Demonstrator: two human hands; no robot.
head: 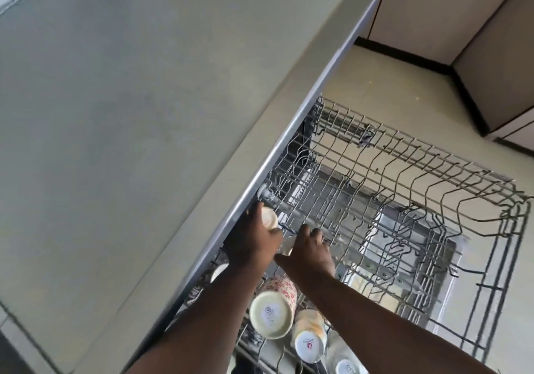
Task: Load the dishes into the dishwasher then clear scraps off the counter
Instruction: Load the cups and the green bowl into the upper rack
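Loading cups: left hand holds a cream cup over the upper rack; right hand steadies another cup, grip unclear; next, seating both upside down.

Pulled-out wire dishwasher rack below the grey worktop edge, over a pale floor. Upturned in its near left corner: a red-patterned mug, an orange-marked mug, another cup base at the picture's bottom.
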